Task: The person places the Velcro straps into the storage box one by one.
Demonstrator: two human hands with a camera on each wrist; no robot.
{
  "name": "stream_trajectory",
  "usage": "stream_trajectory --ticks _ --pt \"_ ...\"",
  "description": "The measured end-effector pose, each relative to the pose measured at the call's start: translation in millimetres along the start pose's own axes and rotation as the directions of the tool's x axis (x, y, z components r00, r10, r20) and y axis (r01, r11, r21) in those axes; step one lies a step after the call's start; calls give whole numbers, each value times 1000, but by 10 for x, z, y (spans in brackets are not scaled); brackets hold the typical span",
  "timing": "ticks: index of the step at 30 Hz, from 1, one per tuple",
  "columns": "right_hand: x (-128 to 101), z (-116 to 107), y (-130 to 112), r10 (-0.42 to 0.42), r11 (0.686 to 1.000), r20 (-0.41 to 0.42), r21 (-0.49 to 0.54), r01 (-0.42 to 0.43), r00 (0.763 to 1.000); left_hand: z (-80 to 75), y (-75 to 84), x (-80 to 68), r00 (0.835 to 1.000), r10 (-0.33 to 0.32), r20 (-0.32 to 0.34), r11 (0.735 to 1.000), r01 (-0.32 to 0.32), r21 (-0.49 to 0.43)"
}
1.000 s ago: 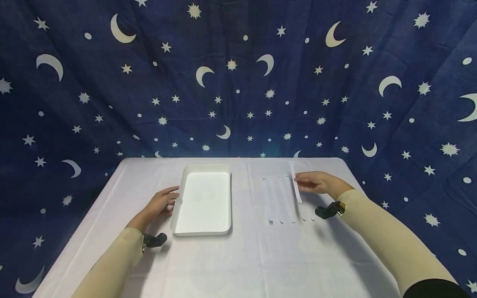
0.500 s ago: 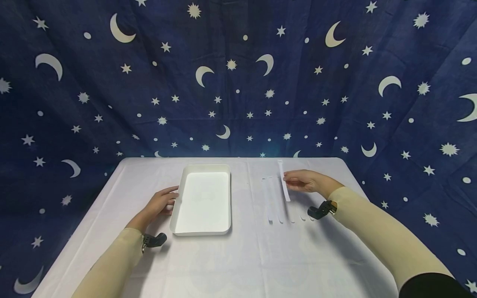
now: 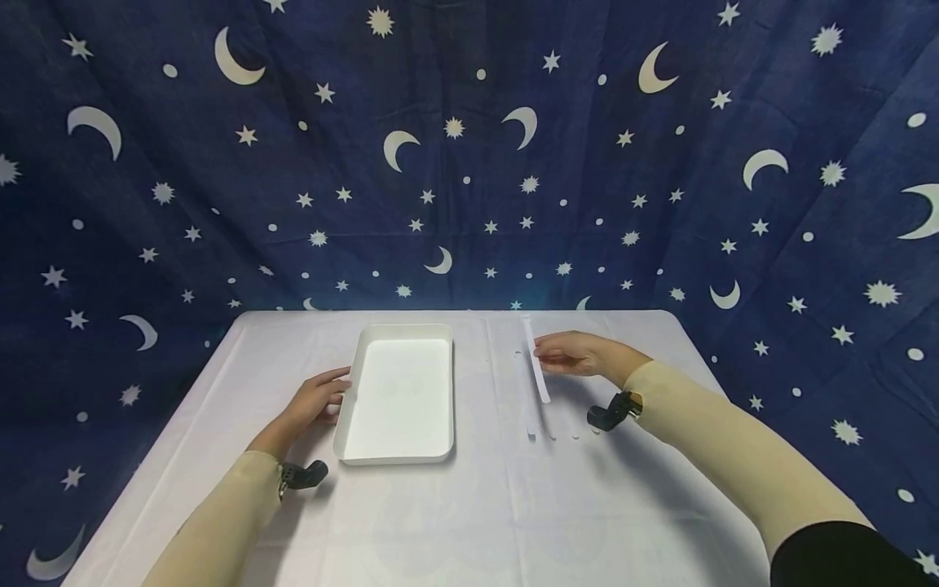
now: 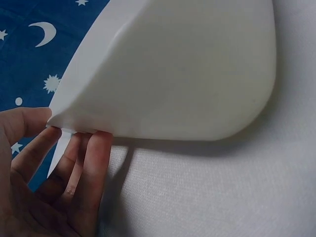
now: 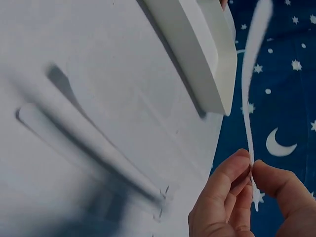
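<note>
In the head view my left hand (image 3: 314, 402) is at the left side of a shallow white rectangular tray (image 3: 394, 458). The left wrist view shows thumb and fingers pinching the rim of that tray (image 4: 197, 84). My right hand (image 3: 575, 353) pinches a long thin white strip (image 3: 536, 360) and holds it raised above the tabletop. Seen from the right wrist, thumb and fingertips grip the strip (image 5: 249, 94) near one end; its far end is broader and blurred. Other white strips (image 3: 530, 399) lie side by side beneath, partly hidden by the right hand and the held strip.
A white cloth (image 3: 440, 522) covers the table, and the strips barely stand out against it. Behind the table hangs a dark blue curtain (image 3: 330, 171) with moons and stars. Each wrist wears a black device (image 3: 614, 412) on a strap.
My right hand has moved left with the held strip, across the strips lying on the table. The left hand and the tray have stayed in place.
</note>
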State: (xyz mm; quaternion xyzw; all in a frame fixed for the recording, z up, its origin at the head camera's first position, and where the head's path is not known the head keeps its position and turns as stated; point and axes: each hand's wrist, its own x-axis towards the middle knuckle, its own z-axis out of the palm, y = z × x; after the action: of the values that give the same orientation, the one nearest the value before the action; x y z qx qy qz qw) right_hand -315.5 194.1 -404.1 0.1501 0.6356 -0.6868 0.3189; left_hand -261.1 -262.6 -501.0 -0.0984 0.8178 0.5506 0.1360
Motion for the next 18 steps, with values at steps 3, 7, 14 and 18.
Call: stream_trajectory --ticks 3,7,14,18 --pt "36 86 14 -11 1000 15 -17 11 1000 2 -4 -15 1000 -2 -1 1000 2 5" --pt "69 216 17 -22 1000 31 -18 23 999 -4 -11 -32 1000 1 -2 1000 -1 -1" --pt "108 435 -2 -33 999 55 -28 35 998 -8 -8 -41 1000 10 -2 1000 -10 -5" --pt "151 536 1 -25 999 56 -30 26 998 4 -19 -27 1000 8 -1 1000 -8 -1"
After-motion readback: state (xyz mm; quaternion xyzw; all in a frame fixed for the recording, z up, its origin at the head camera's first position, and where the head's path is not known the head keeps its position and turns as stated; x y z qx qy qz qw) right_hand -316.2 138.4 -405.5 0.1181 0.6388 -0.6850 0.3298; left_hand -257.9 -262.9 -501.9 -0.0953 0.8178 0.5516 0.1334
